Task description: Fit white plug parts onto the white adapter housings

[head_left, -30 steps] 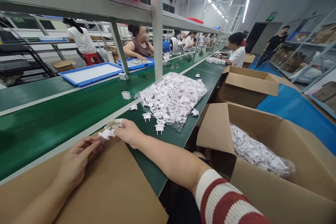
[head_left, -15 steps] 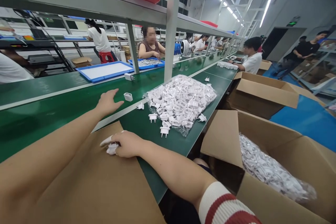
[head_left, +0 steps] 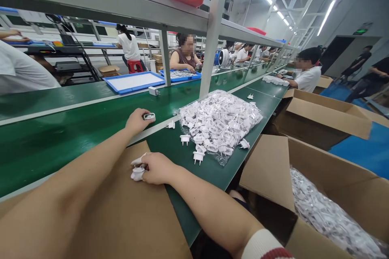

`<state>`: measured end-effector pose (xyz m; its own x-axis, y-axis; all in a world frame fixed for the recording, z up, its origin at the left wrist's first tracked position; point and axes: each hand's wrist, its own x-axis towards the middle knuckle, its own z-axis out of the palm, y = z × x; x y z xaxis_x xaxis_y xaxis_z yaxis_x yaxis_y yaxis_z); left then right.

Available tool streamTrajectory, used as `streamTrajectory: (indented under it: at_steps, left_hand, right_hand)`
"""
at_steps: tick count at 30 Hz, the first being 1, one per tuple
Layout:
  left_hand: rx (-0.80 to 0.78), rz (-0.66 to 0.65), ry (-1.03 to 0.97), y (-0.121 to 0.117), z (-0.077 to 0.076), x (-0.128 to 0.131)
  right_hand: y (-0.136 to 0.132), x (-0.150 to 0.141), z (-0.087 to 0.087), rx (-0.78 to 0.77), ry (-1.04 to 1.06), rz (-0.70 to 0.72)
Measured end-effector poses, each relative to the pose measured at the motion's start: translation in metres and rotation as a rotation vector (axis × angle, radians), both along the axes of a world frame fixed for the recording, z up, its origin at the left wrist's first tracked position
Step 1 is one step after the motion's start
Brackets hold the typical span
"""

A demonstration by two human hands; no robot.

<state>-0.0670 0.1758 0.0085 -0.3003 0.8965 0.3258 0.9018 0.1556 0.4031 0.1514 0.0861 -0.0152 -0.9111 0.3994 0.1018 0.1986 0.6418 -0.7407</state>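
Observation:
My left hand (head_left: 137,120) reaches out over the green belt (head_left: 54,137) and pinches a small white charger housing (head_left: 149,117). On a sheet of brown cardboard (head_left: 121,210) rests my right hand (head_left: 156,167), curled round a white plug part (head_left: 137,173), its fingertips wrapped in white tape. A clear bag of white plug parts (head_left: 220,121) lies on the bench to the right, with a few loose plugs (head_left: 197,156) standing in front of it.
An open carton (head_left: 334,194) at my right holds another bag of white parts. A second carton (head_left: 325,115) stands behind it. A steel post (head_left: 212,36) rises from the bench. Blue trays (head_left: 133,81) lie across the belt, where other people sit working.
My left hand left the plug part, stretched out over the belt and closed on the white housing. My right hand kept the plug part on the cardboard. The view swung left.

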Motion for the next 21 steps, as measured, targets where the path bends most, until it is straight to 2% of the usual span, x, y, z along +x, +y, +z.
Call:
streamTrajectory:
  at_steps: [4,7,13,18,21]
  left_hand:
    - [0.218,-0.075,0.072,-0.048,0.012,0.020]
    - [0.368,-0.159,0.143,-0.089,0.028,0.037]
    - [0.506,-0.155,0.240,-0.160,0.053,0.058]
    - [0.537,-0.164,0.310,-0.196,0.057,0.063]
    - [0.513,-0.118,0.295,-0.211,0.052,0.063]
  right_hand:
    - [0.001,-0.002,-0.006,0.069,-0.004,-0.005]
    - [-0.001,-0.003,-0.011,0.040,0.029,-0.027]
    - [-0.007,0.000,-0.013,-0.050,0.102,-0.007]
    - [-0.008,0.003,-0.012,-0.100,0.170,-0.018]
    - [-0.005,0.003,-0.012,-0.216,0.255,-0.143]
